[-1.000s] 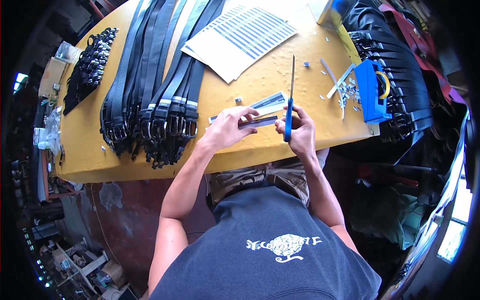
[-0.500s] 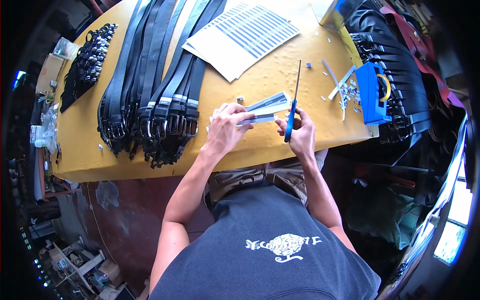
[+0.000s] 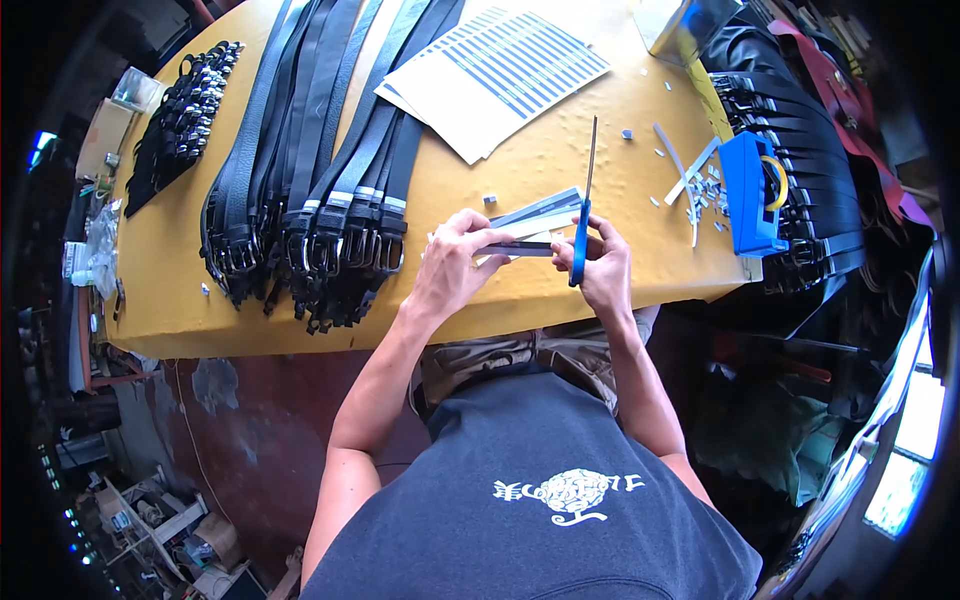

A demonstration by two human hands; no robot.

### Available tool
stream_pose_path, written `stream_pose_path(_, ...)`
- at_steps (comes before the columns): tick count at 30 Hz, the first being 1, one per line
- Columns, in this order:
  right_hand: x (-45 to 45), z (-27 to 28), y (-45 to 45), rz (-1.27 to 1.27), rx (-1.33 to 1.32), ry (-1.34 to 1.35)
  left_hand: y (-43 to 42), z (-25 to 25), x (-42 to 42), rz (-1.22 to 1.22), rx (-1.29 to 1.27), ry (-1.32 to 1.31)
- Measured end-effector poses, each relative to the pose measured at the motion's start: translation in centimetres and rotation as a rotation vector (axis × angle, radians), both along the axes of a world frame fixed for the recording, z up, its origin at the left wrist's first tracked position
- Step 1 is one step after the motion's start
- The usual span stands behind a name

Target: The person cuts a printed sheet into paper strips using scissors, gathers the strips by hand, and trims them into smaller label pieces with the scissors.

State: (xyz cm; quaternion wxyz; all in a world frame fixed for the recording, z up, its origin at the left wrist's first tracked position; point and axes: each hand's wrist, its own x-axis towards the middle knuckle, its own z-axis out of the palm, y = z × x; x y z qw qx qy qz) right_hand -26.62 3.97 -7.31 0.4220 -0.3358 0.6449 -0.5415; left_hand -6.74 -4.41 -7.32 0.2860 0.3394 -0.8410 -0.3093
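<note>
My left hand (image 3: 450, 262) pinches a narrow printed paper strip (image 3: 525, 249) near the table's front edge. The strip's right end reaches the fingertips of my right hand (image 3: 604, 268). Blue-handled scissors (image 3: 580, 240) are held in my right hand, their thin blades pointing away from me. Just beyond the strip, more cut strips (image 3: 540, 208) lie fanned on the yellow table (image 3: 480, 318). Printed label sheets (image 3: 500, 75) are stacked farther back, partly over the belts.
Black belts with buckles (image 3: 330, 200) lie left of my hands. Small black buckled straps (image 3: 185, 120) are at the far left. A blue tape dispenser (image 3: 748, 195) stands right, beside small paper scraps (image 3: 705, 195). More black belts (image 3: 800, 170) hang beyond it.
My left hand has shifted slightly right with the strip, and the strip's right end now meets my right fingertips. The scissors stay in my right hand. The view has shifted slightly.
</note>
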Motion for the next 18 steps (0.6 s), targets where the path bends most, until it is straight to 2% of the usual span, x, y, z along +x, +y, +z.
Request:
stream_pose_path(5, -0.1, 0.2, 0.2, 0.028, -0.018, -0.103, 0.1, 0.8, -0.1, -0.028, 0.151, 0.103)
stream_pose_path(11, -0.1, 1.4, 0.5, 0.056, -0.011, -0.113, 0.5, 1.5, 0.1, -0.069, 0.250, 0.081)
stream_pose_path(18, 0.9, 1.0, 1.0, 0.140, -0.100, -0.017, 0.0, 4.9, -0.4, -0.068, 0.601, -0.205)
